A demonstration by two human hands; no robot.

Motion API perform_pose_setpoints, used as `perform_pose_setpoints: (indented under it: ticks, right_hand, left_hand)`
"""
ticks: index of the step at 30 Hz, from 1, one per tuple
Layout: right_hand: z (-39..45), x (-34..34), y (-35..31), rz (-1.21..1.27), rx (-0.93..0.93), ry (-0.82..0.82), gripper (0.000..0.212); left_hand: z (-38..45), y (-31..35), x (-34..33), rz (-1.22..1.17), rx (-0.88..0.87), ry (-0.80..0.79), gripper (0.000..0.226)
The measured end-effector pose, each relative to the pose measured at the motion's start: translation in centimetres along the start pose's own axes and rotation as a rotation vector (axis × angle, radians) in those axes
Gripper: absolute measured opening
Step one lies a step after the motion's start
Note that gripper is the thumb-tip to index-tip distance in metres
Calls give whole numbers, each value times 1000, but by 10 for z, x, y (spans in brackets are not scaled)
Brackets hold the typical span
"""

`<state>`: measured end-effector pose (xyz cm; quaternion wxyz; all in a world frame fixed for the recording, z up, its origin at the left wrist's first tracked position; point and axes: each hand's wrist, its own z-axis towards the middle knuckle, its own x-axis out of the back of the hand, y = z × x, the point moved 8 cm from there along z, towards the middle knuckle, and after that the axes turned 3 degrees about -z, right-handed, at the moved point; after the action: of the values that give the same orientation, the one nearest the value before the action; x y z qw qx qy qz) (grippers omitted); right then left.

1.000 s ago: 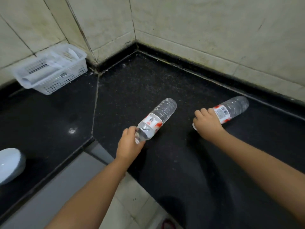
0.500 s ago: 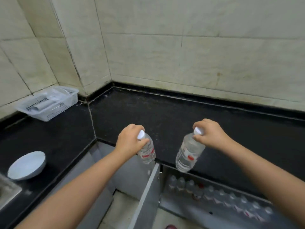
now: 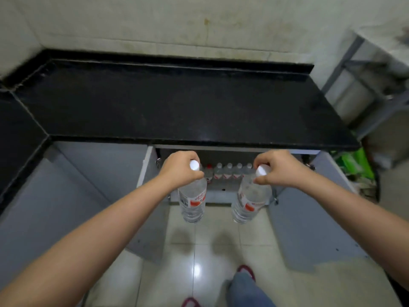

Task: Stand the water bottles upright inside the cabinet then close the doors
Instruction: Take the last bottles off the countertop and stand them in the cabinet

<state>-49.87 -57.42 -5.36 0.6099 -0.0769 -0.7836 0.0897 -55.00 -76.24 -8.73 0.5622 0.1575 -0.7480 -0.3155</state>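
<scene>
My left hand (image 3: 180, 171) grips the white-capped neck of a clear water bottle (image 3: 192, 201) with a red and white label, which hangs upright over the floor. In the same way my right hand (image 3: 276, 168) holds a second bottle (image 3: 250, 202) by its neck. Both hang just in front of the open cabinet (image 3: 223, 192) under the black counter (image 3: 177, 107). A row of several upright bottles (image 3: 229, 171) stands on the cabinet shelf behind my hands. The left door (image 3: 150, 209) and the right door (image 3: 309, 218) swing out towards me.
Glossy pale floor tiles (image 3: 199, 251) lie between the two doors, with my leg and red slippers (image 3: 245, 271) below. A metal rack (image 3: 365, 80) and a green bag (image 3: 354, 162) stand at the right, beyond the counter's end. Grey closed cabinet fronts (image 3: 66, 196) run along the left.
Both bottles came off the counter, lifted by their necks, and now hang lower, in front of the open cabinet. My view has tilted down to the cabinet and floor.
</scene>
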Motion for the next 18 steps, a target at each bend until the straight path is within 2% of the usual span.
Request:
perform_pose_setpoints:
  ticks: [4, 7, 12, 18]
  right_hand:
    - [1, -19, 54, 29, -172, 27, 35]
    - [12, -32, 93, 57, -257, 13, 35]
    - [51, -72, 161, 93, -284, -44, 32]
    - [107, -158, 236, 97, -275, -165, 32]
  left_hand:
    - [20, 15, -45, 33, 3, -61, 22]
    - [43, 22, -77, 64, 27, -74, 22]
    - [92, 19, -143, 140, 107, -107, 21]
    - [155, -8, -239, 284, 133, -225, 26]
